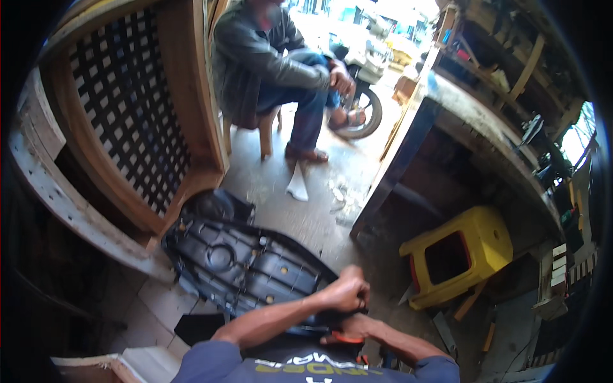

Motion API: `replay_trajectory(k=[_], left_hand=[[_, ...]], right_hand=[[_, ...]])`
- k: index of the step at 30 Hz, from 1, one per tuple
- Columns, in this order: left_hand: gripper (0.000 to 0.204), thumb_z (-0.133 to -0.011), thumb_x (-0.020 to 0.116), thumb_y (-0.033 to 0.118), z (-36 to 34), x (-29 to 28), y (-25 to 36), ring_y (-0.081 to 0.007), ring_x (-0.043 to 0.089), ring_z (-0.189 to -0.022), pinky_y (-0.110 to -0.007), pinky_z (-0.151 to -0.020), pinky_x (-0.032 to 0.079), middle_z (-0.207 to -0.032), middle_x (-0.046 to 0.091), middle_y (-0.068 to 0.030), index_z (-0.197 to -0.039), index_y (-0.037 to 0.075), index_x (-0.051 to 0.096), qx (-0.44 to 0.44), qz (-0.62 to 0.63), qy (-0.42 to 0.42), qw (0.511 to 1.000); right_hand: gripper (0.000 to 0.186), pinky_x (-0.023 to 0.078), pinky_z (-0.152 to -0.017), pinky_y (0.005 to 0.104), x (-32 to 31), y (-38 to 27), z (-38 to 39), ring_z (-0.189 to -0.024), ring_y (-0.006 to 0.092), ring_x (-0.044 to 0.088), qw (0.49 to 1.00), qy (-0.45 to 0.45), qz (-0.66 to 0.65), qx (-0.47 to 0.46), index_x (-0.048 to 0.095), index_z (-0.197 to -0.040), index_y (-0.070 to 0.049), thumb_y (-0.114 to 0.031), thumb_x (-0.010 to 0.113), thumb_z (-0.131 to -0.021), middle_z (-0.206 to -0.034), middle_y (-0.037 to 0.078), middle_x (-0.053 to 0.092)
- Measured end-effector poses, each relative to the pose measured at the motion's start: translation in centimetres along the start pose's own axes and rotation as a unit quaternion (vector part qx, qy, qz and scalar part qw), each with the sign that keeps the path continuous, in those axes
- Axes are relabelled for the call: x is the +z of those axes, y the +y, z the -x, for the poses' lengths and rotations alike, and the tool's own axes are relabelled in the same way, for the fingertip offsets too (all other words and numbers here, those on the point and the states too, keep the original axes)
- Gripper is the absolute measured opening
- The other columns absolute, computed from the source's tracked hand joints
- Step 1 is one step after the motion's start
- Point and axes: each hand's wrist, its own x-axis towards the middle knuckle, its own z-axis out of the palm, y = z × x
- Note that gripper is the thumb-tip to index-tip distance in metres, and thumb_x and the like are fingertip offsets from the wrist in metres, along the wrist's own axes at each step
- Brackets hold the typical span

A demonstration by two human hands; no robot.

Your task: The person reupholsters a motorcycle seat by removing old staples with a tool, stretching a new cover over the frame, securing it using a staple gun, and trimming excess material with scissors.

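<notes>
A black plastic motorcycle seat base [255, 262] lies underside up before me, its ribs and a round recess showing. Over its right end my left hand [348, 293] is closed in a fist; whatever it holds is hidden. Just below, close to my body, my right hand [353, 328] is closed on an orange-handled tool [348, 338]. The tool's working end cannot be made out. Dark material [294, 350] lies across my lap beneath the seat base.
A person [274, 70] sits on a wooden stool ahead, near a motorcycle wheel [364, 115]. A yellow plastic stool [488, 246] lies on its side to the right, by a workbench [485, 121]. A wooden lattice panel [128, 108] stands at left. A white scrap [297, 185] lies on the floor.
</notes>
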Motion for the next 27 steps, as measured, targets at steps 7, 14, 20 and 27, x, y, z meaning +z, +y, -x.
replay_trajectory(k=[7, 14, 20, 27], left_hand=[[0.008, -0.068, 0.072, 0.005, -0.9, -0.7, -2.2, -0.0307, 0.07, -0.082, -0.044, -0.069, 0.056, -0.08, 0.071, -0.0104, -0.074, 0.01, 0.074, -0.074, -0.048, -0.052, 0.995], [0.007, -0.067, 0.069, 0.011, -2.1, 1.3, -1.7, -0.0274, 0.071, -0.071, -0.041, -0.065, 0.055, -0.073, 0.072, -0.0074, -0.07, 0.015, 0.074, -0.066, -0.005, -0.082, 0.994], [0.007, -0.072, 0.067, 0.009, -1.8, 0.3, -0.4, -0.0297, 0.072, -0.076, -0.042, -0.069, 0.055, -0.077, 0.074, -0.0106, -0.073, 0.011, 0.074, -0.091, -0.003, -0.061, 0.994], [0.009, -0.079, 0.065, 0.006, -3.1, -1.7, 2.7, -0.0325, 0.073, -0.081, -0.043, -0.073, 0.056, -0.083, 0.075, -0.0143, -0.077, 0.007, 0.073, -0.101, -0.017, 0.009, 0.995]], right_hand=[[0.079, 0.052, -0.077, 0.0448, -1.0, -4.3, -1.4, -0.081, 0.036, 0.069, 0.993, -0.073, -0.045, 0.08, 0.071, -0.081, 0.0, -0.078, 0.059, -0.085, -0.08, 0.021, 0.068], [0.072, 0.047, -0.063, 0.043, -1.0, -6.4, -3.2, -0.061, 0.0297, 0.06, 0.995, -0.025, -0.085, 0.035, 0.06, -0.066, 0.002, -0.067, 0.071, -0.083, -0.061, 0.014, 0.056], [0.066, 0.046, -0.062, 0.0445, -0.9, -9.2, -4.7, -0.058, 0.0289, 0.056, 0.997, 0.012, -0.08, 0.006, 0.06, -0.066, 0.002, -0.06, 0.077, -0.082, -0.06, 0.013, 0.056], [0.076, 0.055, -0.08, 0.0453, -1.6, -11.9, -6.4, -0.081, 0.0355, 0.073, 0.999, -0.027, -0.025, 0.03, 0.075, -0.082, 0.0, -0.075, 0.066, -0.082, -0.078, 0.022, 0.072]])
